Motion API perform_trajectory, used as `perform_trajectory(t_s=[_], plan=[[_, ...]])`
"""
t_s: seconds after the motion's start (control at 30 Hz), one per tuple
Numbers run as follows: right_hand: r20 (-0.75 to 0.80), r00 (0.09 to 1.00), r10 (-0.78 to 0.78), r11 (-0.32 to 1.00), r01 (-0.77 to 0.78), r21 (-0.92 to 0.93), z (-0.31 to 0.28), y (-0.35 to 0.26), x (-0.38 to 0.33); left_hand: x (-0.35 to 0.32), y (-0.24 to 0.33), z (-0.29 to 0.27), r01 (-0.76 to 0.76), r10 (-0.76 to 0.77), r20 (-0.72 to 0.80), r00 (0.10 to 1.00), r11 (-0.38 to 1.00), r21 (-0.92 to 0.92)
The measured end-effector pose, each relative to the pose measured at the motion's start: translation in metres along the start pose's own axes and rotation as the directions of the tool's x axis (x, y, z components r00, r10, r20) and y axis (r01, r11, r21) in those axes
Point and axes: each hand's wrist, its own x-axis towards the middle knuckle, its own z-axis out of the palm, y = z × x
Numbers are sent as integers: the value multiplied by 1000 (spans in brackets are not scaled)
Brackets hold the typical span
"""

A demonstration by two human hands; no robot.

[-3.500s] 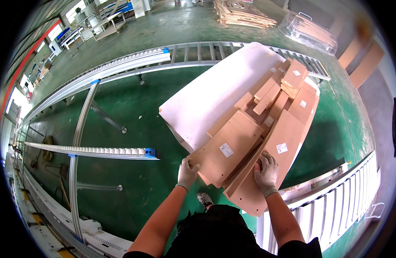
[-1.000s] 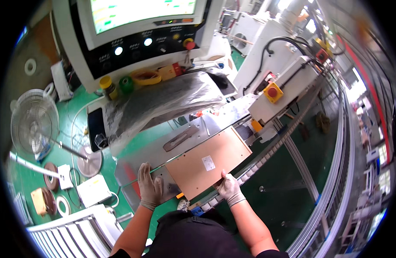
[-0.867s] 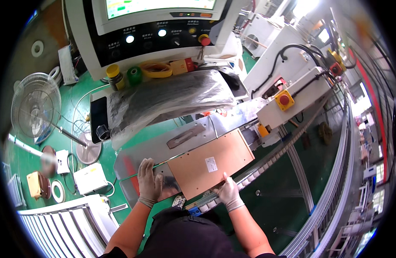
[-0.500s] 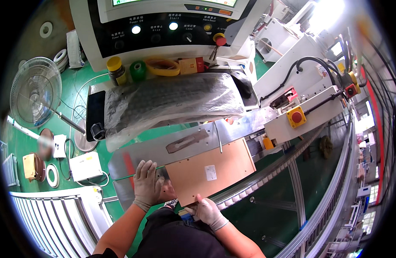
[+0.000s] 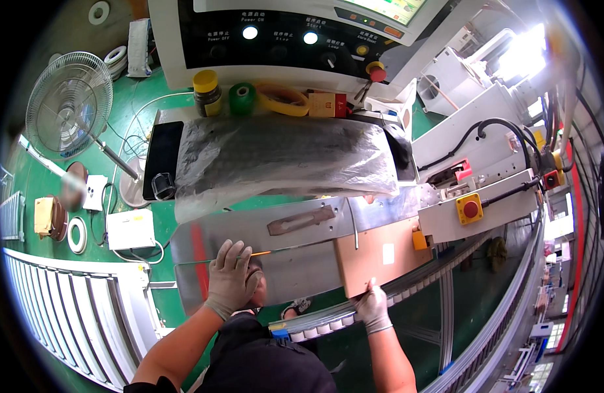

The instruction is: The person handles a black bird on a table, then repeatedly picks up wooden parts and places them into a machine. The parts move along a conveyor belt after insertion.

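A flat brown panel [image 5: 371, 261] with a white label lies on the metal infeed plate [image 5: 302, 278], its right end by the machine's white housing. My right hand [image 5: 373, 306], gloved with bare thumb tip, grips its near edge, thumb uppermost and the other fingers largely hidden below. My left hand [image 5: 231, 280], in a pale glove, lies on the plate to the left, apart from the panel. Its fingers are stretched out across a thin green guide strip [image 5: 198, 262] and hold nothing.
A plastic-covered keyboard-like slab [image 5: 282, 154] sits beyond the plate, with a jar [image 5: 207, 95], green roll [image 5: 242, 98] and yellow tape [image 5: 281, 99] behind. A red emergency button [image 5: 470, 209] is on the housing. A roller rail [image 5: 407, 291] runs along the near side; a fan [image 5: 69, 105] stands left.
The panel has slid right along the plate toward the housing, with my right hand moving along at its near edge. My left hand stays on the plate. The whole view has shifted slightly.
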Motion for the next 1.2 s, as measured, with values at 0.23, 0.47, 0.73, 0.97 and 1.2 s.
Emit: perform_trajectory(t_s=[0.23, 0.47, 0.73, 0.97, 1.2], plan=[[-160, 952, -261, 958, 276, 77, -32, -16, 44, -3, 1, 2, -17, 17, -35, 999, 1000, 10], [-21, 937, -349, 920, 339, -195, -2, 6, 41, -3, -1, 0, -26, 26, -67, 997, 1000, 7], [-29, 750, -661, 301, 230, -926, 43, 30, 9, -3, 6, -9, -76, 68, -110, 992, 994, -77], [1, 811, -586, 294, 213, -932, 43, 33, -11, -6, 8, -10, -142, 130, -111, 985, 984, -106], [122, 871, -477, 67, 175, -982, 54, 32, -68, -9, 12, 0, -232, 241, -203, 949, 970, 67]])
